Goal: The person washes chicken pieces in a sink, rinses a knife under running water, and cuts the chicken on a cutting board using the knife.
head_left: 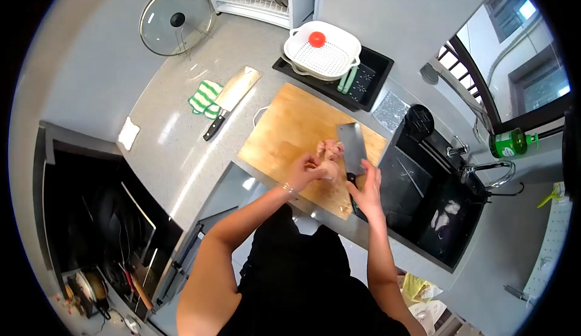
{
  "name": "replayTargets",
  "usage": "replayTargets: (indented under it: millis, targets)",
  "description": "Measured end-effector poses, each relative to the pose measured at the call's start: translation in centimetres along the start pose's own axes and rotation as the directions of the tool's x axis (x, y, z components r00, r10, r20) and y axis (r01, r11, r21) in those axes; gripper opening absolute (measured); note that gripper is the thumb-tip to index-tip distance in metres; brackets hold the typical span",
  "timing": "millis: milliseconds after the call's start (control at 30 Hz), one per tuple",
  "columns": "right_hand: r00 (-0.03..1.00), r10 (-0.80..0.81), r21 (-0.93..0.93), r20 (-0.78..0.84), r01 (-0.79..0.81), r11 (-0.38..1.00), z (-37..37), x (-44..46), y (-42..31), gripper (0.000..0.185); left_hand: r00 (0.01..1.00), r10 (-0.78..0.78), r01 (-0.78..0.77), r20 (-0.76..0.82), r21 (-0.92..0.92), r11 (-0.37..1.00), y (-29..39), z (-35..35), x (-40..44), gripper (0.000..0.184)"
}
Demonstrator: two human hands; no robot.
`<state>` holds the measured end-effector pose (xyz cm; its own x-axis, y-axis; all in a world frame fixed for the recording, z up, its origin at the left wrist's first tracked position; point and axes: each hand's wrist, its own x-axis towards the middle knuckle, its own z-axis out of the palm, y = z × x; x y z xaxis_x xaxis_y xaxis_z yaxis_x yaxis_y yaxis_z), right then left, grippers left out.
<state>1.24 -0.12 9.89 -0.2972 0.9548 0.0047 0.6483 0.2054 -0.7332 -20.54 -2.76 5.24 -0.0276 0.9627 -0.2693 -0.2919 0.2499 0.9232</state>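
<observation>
On the wooden cutting board lies a small heap of pale pink raw meat, which looks like chicken. My left hand has its fingers closed on the near side of this meat. A cleaver rests flat on the board just right of the heap, its black handle toward me. My right hand is beside that handle with thumb and fingers apart, holding nothing. Part of the handle is hidden behind this hand.
Left of the board, a second cleaver lies by a green-striped cloth. A white colander with a red object stands on a black tray behind. The black sink is at right. A glass lid leans back left.
</observation>
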Motion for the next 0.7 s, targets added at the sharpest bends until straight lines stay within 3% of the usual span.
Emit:
replayTargets:
  millis: [33,100,200,233,333,367,467,533,633,700]
  targets:
    - [0.990,0.143,-0.080,-0.009,-0.143,0.986,1.5,0.0,-0.6,0.074,0.999,-0.019,0.018,-0.045,-0.027,0.999,0.3,-1.8,-0.1,0.028]
    - [0.985,0.169,-0.140,-0.040,-0.173,0.975,3.9,0.0,0.1,0.071,0.996,-0.056,0.056,-0.066,-0.007,0.998,0.8,-5.2,0.5,0.030]
    - [0.958,0.279,-0.276,-0.066,-0.286,0.918,4.3,0.0,-0.6,0.076,0.978,0.196,-0.178,-0.076,0.199,0.964,-1.1,-7.7,2.9,0.026]
    - [0.944,0.315,-0.353,-0.096,-0.328,0.876,4.1,0.2,-1.7,0.070,0.942,0.320,-0.249,-0.103,0.427,0.870,-0.8,-7.6,2.9,0.024]
    - [0.934,0.353,-0.501,-0.052,-0.330,0.800,3.4,0.2,-1.5,0.060,0.825,0.562,-0.382,0.061,0.794,0.474,-0.4,-9.1,3.8,0.026]
    - [0.959,0.259,-0.497,-0.120,-0.283,0.820,3.1,-0.2,-1.6,0.055,0.834,0.547,-0.387,0.074,0.785,0.484,-0.3,-9.4,3.9,0.027]
    - [0.934,0.309,-0.455,-0.177,-0.357,0.816,2.3,-0.6,-4.5,0.049,0.835,0.539,-0.426,0.107,0.746,0.512,1.1,-10.0,3.0,0.030]
    - [0.949,0.237,-0.373,-0.206,-0.300,0.878,2.7,-1.3,-5.7,0.042,0.796,0.593,-0.502,0.122,0.681,0.533,2.1,-9.5,2.7,0.033]
    - [0.948,0.227,-0.217,-0.221,-0.275,0.937,4.3,-1.5,-8.5,0.036,0.770,0.590,-0.547,0.244,0.728,0.413,2.7,-8.9,2.9,0.036]
    - [0.955,0.220,-0.125,-0.198,-0.247,0.961,5.5,-0.8,-9.3,0.033,0.786,0.569,-0.528,0.242,0.741,0.415,2.3,-8.6,3.4,0.035]
